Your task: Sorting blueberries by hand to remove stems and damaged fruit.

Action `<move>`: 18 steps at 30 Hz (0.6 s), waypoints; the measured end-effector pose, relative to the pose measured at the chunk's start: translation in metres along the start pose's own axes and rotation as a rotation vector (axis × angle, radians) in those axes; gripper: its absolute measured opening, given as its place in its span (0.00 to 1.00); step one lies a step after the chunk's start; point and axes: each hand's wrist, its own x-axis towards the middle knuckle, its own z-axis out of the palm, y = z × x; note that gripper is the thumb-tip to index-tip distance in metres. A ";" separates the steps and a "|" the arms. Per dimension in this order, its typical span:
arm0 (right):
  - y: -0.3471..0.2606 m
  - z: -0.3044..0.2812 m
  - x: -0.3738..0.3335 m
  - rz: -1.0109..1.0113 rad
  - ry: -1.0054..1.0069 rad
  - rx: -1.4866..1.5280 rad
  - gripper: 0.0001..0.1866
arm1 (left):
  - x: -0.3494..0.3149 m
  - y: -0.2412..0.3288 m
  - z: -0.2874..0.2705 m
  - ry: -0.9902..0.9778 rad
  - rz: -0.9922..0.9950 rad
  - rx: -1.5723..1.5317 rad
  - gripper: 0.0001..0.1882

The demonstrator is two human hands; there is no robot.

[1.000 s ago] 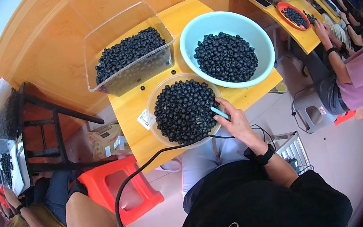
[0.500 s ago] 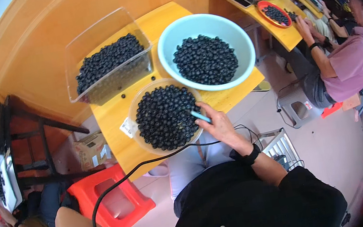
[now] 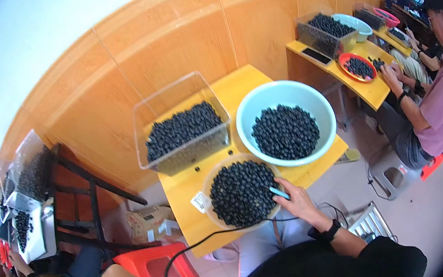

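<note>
Right hand [image 3: 299, 202]: fingers curled round a blue stick [image 3: 279, 193], lower centre of the frame, its tip at the right side of the dark balls.
Left hand: out of the frame; I cannot tell its state.
Handling: a light grip and a low, shallow stick angle should suit best; small, slow strokes would probably bruise less and spill fewer over the rim.
Dark balls [image 3: 242, 193]: round, blue-black, rather matt, much alike in size, likely berries; heaped in the clear bowl [image 3: 208, 205], lower centre.
Loose balls: 2 on the yellow bench [image 3: 247, 79], just above the bowl [image 3: 197, 169].
Basin [image 3: 324, 122]: pale blue, right of centre, 1 heap of similar balls inside.
Clear box [image 3: 195, 154]: left of the basin, also part-filled with them.
</note>
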 end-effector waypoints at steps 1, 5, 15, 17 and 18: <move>0.000 0.000 0.001 -0.028 0.017 0.006 0.29 | 0.004 -0.002 0.002 0.008 0.040 -0.005 0.12; 0.004 0.005 -0.003 -0.015 0.000 -0.057 0.29 | 0.013 -0.004 0.005 0.049 0.137 -0.022 0.12; -0.001 0.003 0.004 -0.001 -0.010 -0.090 0.30 | 0.010 0.004 0.001 0.104 0.178 -0.008 0.13; -0.003 0.002 0.008 -0.029 -0.014 -0.073 0.30 | 0.011 0.003 -0.001 0.105 0.192 -0.008 0.13; -0.005 0.003 0.008 -0.031 -0.015 -0.070 0.30 | 0.012 0.003 -0.001 0.106 0.201 -0.007 0.13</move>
